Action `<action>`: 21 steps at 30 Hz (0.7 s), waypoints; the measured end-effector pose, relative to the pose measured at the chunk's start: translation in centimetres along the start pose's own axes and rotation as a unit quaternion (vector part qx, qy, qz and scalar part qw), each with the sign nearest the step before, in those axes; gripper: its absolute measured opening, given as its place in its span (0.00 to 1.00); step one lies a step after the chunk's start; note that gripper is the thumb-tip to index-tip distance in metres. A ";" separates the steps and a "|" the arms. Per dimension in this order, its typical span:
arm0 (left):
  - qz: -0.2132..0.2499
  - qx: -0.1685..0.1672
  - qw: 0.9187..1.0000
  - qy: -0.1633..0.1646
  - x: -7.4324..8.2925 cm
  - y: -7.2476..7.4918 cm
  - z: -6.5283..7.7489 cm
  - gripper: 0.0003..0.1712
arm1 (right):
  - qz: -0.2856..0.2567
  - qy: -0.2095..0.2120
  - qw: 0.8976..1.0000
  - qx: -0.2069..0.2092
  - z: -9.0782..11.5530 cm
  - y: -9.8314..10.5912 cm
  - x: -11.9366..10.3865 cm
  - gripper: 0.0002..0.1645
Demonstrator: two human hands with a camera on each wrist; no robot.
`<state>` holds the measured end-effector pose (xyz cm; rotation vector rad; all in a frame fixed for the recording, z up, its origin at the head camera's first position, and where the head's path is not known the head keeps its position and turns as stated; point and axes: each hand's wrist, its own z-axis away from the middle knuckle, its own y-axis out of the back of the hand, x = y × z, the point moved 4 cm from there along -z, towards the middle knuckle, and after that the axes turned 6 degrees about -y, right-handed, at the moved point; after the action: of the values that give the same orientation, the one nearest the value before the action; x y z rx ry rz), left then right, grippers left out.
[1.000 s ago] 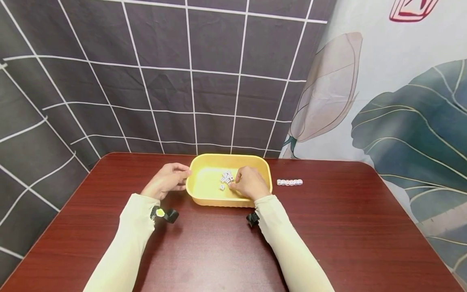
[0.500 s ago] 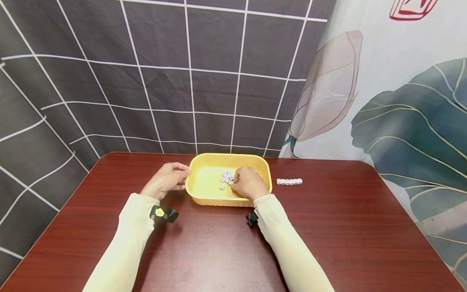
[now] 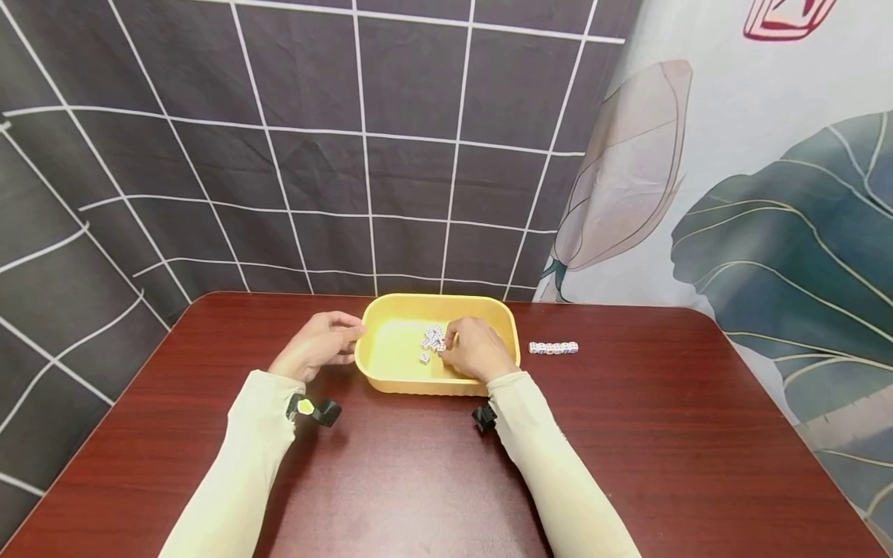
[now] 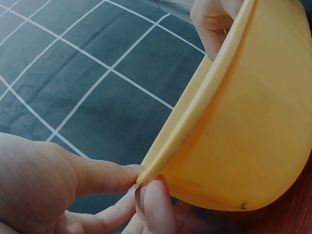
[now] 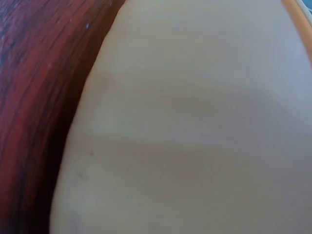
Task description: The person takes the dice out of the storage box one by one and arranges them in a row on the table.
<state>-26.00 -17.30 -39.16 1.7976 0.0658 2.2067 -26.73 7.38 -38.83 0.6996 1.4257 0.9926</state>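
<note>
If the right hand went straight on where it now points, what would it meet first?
The right hand points at the dice in the tray, so most likely it would meet those first; whether it is touching one now is hard to tell.

In the head view, a dark grey cloth [image 3: 405,85] with white grid lines is hanging across the upper left and centre. A pale cloth [image 3: 739,116] with large printed leaves [image 3: 802,209] is covering the right. A reddish-brown worktop [image 3: 698,434] is filling the lower part.
</note>
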 end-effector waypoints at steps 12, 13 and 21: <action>0.001 -0.001 1.000 0.001 0.0 -0.1 0.1 0.21 | -0.009 0.074 0.997 -0.029 -0.2 1.1 0.7 0.08; 0.001 -0.001 1.000 0.001 0.0 -0.1 0.1 0.21 | -0.007 0.079 0.996 -0.030 -0.2 1.2 0.7 0.08; 0.000 0.000 1.000 0.001 0.1 -0.1 0.1 0.21 | 0.006 0.106 0.994 -0.024 0.0 2.8 1.1 0.08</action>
<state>-25.89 -17.24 -39.07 1.7950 0.0656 2.2074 -27.21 9.64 -36.85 0.5803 1.5774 1.1343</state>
